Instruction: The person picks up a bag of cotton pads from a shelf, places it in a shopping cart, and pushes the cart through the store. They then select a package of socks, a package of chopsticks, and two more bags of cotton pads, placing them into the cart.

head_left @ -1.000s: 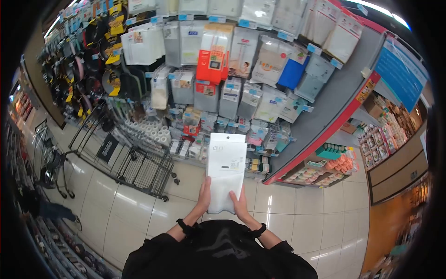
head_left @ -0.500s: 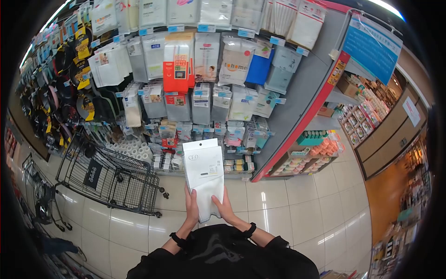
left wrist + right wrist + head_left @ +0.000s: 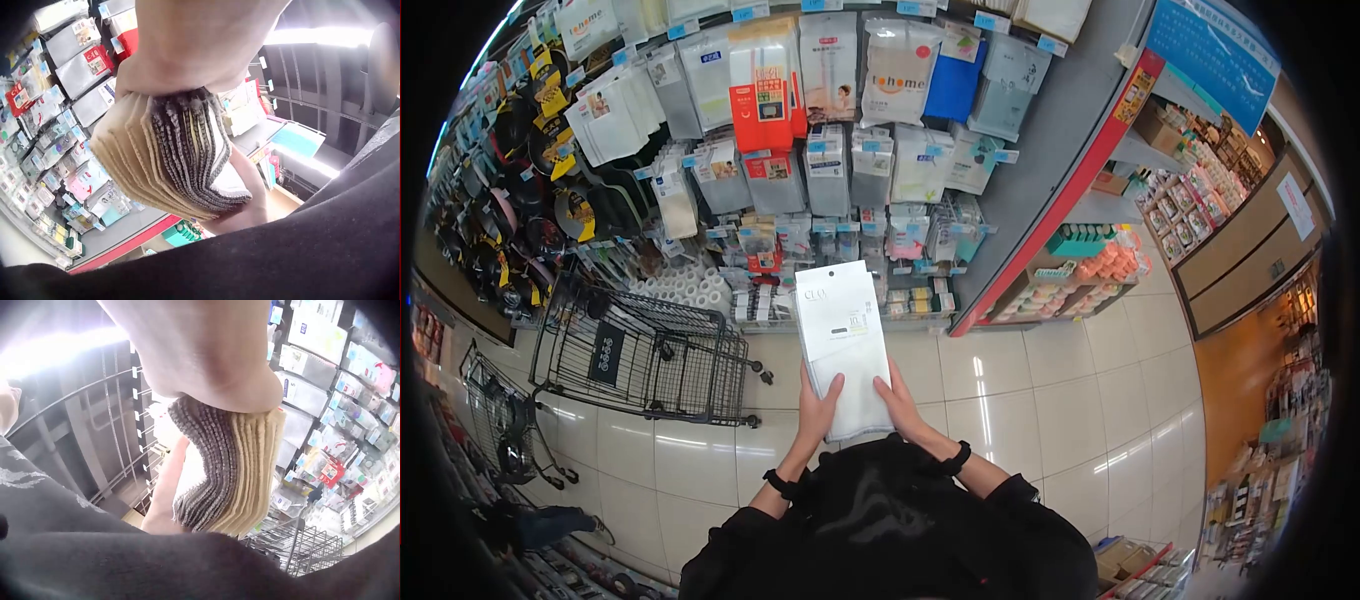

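Both hands hold a pack of folded cloths (image 3: 840, 325) upright in front of the chest in the head view. Its white card header has small print and a hang hole at the top. The left hand (image 3: 815, 405) grips the lower left edge, thumb across the front. On the opposite edge the right hand (image 3: 898, 402) grips it, its thumb on the front too. From below, the left wrist view shows the stack of cloths (image 3: 187, 156) edge-on, grey layers beside beige ones. The same grey and beige layers (image 3: 231, 462) appear under the palm in the right wrist view.
Ahead is a shelf wall of hanging packaged cloths and bags (image 3: 895, 75), with pans (image 3: 570, 150) at the left. A black wire shopping cart (image 3: 660, 370) stands left on the tiled floor, another cart (image 3: 505, 420) beyond it. A red-edged shelf end (image 3: 1055, 215) rises at right.
The view has shifted, and the pack sits farther left and a bit higher in the head view than a second ago. Both hands keep their hold on it; the left thumb now lies across the front.
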Motion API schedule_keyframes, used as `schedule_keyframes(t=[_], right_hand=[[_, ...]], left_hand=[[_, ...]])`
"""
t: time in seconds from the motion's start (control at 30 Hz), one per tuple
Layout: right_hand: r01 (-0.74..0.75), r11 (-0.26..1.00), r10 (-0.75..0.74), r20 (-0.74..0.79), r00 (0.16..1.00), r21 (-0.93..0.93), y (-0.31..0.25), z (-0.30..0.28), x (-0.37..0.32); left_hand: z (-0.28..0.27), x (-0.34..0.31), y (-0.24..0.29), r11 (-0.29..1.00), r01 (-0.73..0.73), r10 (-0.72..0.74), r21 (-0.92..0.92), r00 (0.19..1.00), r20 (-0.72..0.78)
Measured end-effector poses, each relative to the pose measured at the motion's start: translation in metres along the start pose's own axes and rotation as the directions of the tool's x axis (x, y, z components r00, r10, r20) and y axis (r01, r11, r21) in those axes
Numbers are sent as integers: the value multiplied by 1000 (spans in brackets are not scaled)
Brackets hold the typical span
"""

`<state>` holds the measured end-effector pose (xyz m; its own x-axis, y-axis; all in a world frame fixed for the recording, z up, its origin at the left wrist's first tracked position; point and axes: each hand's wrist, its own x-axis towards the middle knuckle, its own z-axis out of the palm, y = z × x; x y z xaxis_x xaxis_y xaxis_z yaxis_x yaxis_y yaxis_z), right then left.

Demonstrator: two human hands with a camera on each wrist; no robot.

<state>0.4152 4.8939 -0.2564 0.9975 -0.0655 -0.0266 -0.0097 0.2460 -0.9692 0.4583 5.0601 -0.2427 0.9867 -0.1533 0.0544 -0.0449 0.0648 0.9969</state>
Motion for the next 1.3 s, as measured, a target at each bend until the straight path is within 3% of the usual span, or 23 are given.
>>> schedule_keyframes(t=[0.13, 0.37, 0.43, 0.47, 0.57, 0.73, 0.93, 1.0, 1.03, 1.07, 1.13, 1.17, 1.2, 1.27, 1.3], right_hand=[[-35, 999, 36, 20, 999, -28, 0, 0, 1], [-73, 995, 73, 8, 997, 65, -4, -1, -2], [-235, 972, 233, -58, 971, -26, -1, -9, -2], [-243, 970, 241, -51, 969, -19, 0, -13, -2], [-354, 908, 355, 35, 934, 223, -11, -20, -4], [-323, 927, 350, -127, 928, 192, -15, -26, -3], [-269, 959, 284, -227, 932, 95, -10, -57, -2], [-318, 940, 340, -291, 894, 124, -15, -68, -4], [-320, 933, 356, -296, 886, 162, -13, -76, -4], [-324, 932, 360, -291, 887, 165, -15, -84, -6], [-288, 837, 412, -190, 891, 465, -22, -99, -11], [-260, 762, 438, -177, 881, 593, -24, -105, -15], [-270, 759, 448, -173, 877, 593, -23, -112, -17], [-195, 587, 190, 100, 977, 785, -21, -128, -21], [-187, 474, 25, 199, 980, 860, -22, -134, -22]], left_hand=[[-7, 5, 7, 994, 106, -106, -2, 994, 28], [-3, -4, 3, 987, 162, -163, -18, 984, -67], [0, -7, 3, 991, 132, -131, 3, 986, -106], [2, -9, 3, 990, 139, -137, 10, 984, -113], [17, -11, 9, 989, 52, -36, 142, 994, -107], [42, -9, 18, 965, -89, 94, 248, 995, -9], [57, 3, 11, 998, 46, -49, 30, 993, 103], [56, 4, 18, 928, 366, -346, -72, 917, 200], [57, 5, 10, 914, 388, -358, -117, 909, 215], [58, 6, 7, 914, 389, -361, -115, 909, 209], [53, 11, 2, 838, 466, -404, -285, 880, 250], [52, 11, -1, 850, 453, -403, -268, 888, 222], [52, 11, -1, 846, 459, -412, -270, 885, 216], [53, 12, -4, 801, 487, -459, -347, 873, 165], [56, 12, -4, 783, 493, -471, -378, 868, 157]])
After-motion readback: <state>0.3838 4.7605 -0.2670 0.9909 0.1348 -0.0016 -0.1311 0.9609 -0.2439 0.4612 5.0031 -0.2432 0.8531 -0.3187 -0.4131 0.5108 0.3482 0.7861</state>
